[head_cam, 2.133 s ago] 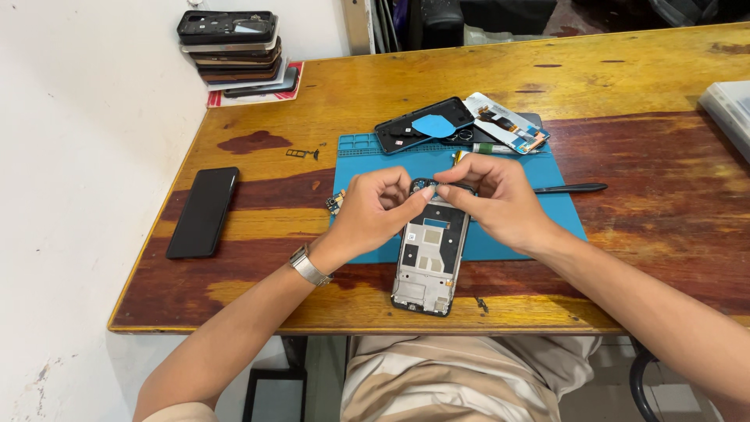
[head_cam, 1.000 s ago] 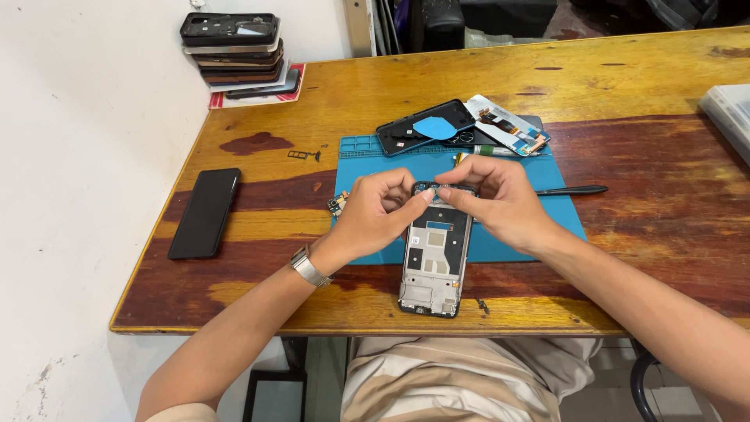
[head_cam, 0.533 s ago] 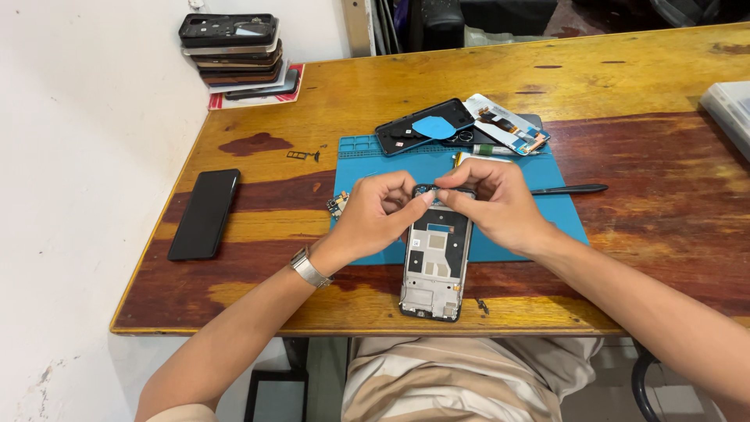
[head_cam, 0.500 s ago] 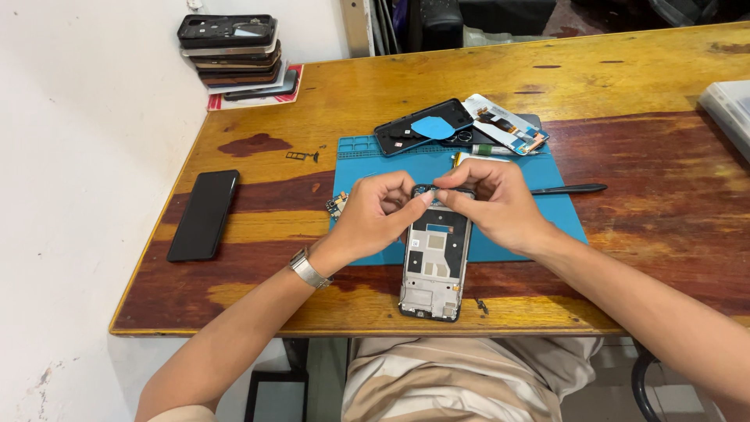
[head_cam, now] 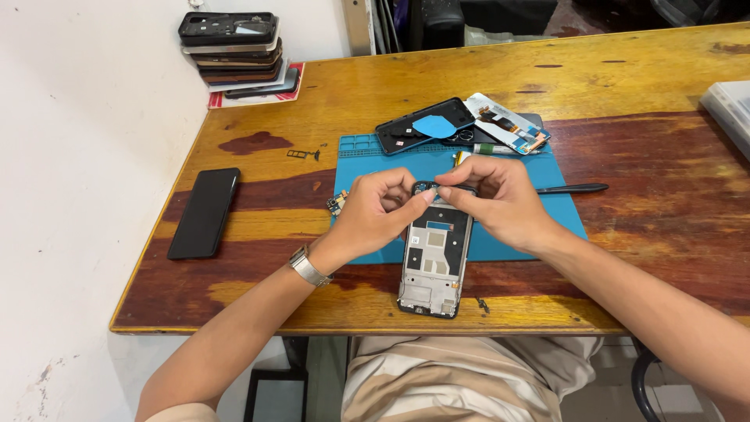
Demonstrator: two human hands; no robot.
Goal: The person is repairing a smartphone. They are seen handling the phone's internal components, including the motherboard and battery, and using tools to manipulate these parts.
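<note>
Phone frame (head_cam: pixel 434 262): flat metal rectangle, top end at 12 o'clock hidden by fingers.
Left hand (head_cam: pixel 375 212): pinching frame's top.
Right hand (head_cam: pixel 494 199): pinching frame's top.

Frame straightens under our hands

We see the phone frame (head_cam: pixel 434 262) swing from tilted to nearly upright on the counter (head_cam: pixel 625 101), its lower end shifting right.

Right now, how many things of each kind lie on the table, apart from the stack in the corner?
Opened phone frame under both hands: 1
Whole black phone: 1
Black back cover with blue pick: 1
Screen panel: 1
Blue work mat: 1
Black pen-shaped tool: 1
Total: 6
</note>
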